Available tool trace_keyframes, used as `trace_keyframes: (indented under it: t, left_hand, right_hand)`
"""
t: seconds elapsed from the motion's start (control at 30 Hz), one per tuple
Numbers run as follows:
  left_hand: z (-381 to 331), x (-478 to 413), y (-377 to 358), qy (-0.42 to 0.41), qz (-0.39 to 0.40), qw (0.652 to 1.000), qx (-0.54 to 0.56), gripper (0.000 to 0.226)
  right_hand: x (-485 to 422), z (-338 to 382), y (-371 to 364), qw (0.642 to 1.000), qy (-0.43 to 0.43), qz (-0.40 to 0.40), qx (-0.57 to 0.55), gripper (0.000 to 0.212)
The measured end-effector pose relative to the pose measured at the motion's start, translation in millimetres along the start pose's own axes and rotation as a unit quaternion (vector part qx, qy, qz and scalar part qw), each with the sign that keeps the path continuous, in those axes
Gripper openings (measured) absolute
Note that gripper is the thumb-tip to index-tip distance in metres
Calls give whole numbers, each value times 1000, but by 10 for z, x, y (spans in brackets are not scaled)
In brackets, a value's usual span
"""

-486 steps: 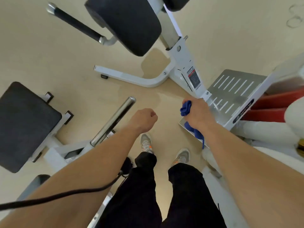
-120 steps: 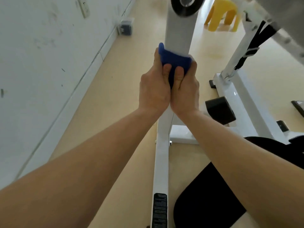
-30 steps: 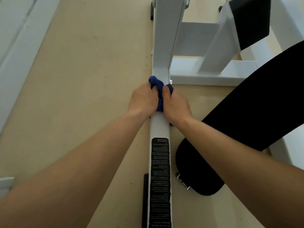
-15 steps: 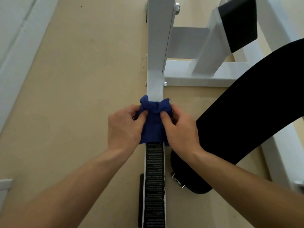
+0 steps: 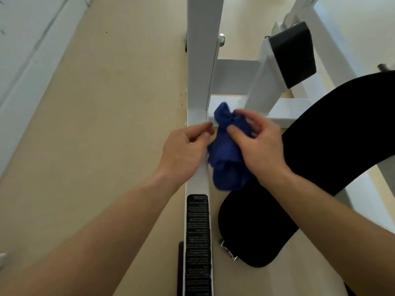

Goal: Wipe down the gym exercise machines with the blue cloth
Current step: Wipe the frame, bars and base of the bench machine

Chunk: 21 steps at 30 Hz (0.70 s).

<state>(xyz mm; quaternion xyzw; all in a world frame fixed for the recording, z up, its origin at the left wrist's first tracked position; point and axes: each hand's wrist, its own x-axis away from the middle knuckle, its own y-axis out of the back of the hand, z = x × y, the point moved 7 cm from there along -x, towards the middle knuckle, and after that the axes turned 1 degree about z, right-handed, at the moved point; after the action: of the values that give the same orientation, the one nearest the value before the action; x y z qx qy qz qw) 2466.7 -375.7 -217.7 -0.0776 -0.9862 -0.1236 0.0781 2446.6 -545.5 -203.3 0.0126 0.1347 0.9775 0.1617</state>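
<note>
View from the head, looking down at a pale beige floor (image 5: 111, 107), with a white wall (image 5: 25, 60) running along the far left. A white steel exercise machine frame (image 5: 202, 60) fills the middle: a square post runs from the far edge toward the viewer and joins a low beam, and a crossbar (image 5: 288, 110) branches off to the right. A large curved black seat pad (image 5: 342, 129) sweeps across the right side, and a smaller black block pad (image 5: 292, 54) sits farther off at upper right. A long black warning label (image 5: 197, 242) with tiny white print, too small to read, lies on the near part of the beam. Two bare forearms reach in from the near edge. The right hand (image 5: 260, 148) pinches the bunched top of the blue cloth (image 5: 226, 159) between thumb and forefinger, its other fingers loosely spread. The left hand (image 5: 183, 154) sits just left of the cloth with its fingers curled, thumb and forefinger tips together. Motion blur hides whether it grips an edge. The cloth hangs crumpled between the hands, just right of the beam near the crossbar joint. It looks light, soft and limp, likely to sag and fold. It would probably handle best gathered into a palm-sized wad and pressed flat on the metal.
</note>
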Motion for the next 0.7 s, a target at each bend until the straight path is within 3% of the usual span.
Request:
trace_keyframes:
  t: [0.1,0.2,0.3,0.43,0.57,0.7]
  left_hand:
    - [84,-54,237,34,-64,997,0,28]
    - [147,-52,469,59,-144,988,13,31]
    - [195,-30,582,65,-171,983,19,32]
    - [356,26,677,82,-174,981,16,31]
    - [520,73,777,119,-174,977,15,31]
    - [551,82,835,128,-185,974,14,31]
  right_hand:
    - [-394,281,108,980,108,-104,132,38]
    - [-753,364,-137,933,237,-115,244,48]
    - [-854,95,-424,847,338,-122,392,55]
    - [-907,-257,-479,740,363,-13,565,74]
    - [-927,-301,-387,628,412,20,660,66]
    - [-967,-328,-312,491,488,15,721,56]
